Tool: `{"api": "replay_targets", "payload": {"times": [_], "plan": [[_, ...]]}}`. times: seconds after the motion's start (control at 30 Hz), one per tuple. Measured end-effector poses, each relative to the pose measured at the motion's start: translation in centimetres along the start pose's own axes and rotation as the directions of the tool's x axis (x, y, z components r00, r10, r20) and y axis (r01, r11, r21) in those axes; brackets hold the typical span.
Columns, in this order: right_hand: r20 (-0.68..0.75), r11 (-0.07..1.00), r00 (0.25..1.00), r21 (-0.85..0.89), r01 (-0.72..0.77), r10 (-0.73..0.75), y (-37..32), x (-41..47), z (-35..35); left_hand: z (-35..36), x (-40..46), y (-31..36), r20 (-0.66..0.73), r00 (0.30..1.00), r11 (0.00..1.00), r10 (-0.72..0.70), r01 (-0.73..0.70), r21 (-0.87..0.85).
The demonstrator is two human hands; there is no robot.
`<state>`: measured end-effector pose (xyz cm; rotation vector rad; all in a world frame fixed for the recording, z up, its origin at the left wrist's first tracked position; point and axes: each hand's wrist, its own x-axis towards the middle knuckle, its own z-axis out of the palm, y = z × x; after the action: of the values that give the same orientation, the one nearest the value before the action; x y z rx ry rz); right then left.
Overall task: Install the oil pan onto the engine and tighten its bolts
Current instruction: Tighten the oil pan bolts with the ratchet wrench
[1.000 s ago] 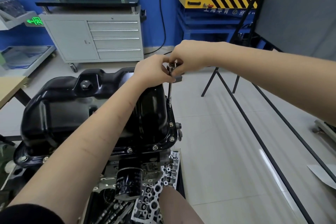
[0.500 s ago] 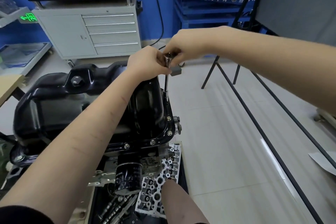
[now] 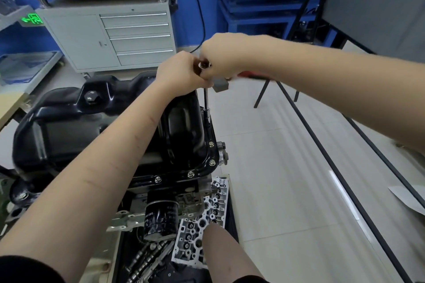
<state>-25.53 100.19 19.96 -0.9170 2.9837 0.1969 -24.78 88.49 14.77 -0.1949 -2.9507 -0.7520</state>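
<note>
Item: glossy black stamped-steel oil pan (image 3: 96, 131), sitting on the upturned engine (image 3: 184, 200). Step: bolt tightening. Left hand (image 3: 181, 71) and right hand (image 3: 218, 57) are gripping the slim steel socket extension (image 3: 206, 103), standing on a far-edge flange bolt. Next: turning it snug.

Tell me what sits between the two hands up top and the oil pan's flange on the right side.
Head view: a thin socket extension bar runs down from the hands to the flange.
</note>
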Motion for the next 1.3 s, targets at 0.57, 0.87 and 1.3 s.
{"api": "replay_targets", "payload": {"times": [0.57, 0.87, 1.3], "plan": [[0.158, 0.965, 0.976, 0.191, -0.179, 0.150, -0.6, 0.8, -0.3, -0.1, 0.1, -0.2, -0.001, 1.000, 1.000, 0.000, 0.000, -0.007], [0.093, 0.974, 0.981, -0.135, 0.183, -0.171, 1.6, 0.3, -0.1, 0.0, -0.1, 0.0, 0.004, 1.000, 1.000, 0.014, -0.014, -0.004], [0.269, 0.970, 0.951, 0.143, -0.197, 0.154, -1.0, 1.2, -1.0, 0.0, 0.1, -0.2, -0.025, 1.000, 1.000, -0.004, 0.004, 0.022]]}}
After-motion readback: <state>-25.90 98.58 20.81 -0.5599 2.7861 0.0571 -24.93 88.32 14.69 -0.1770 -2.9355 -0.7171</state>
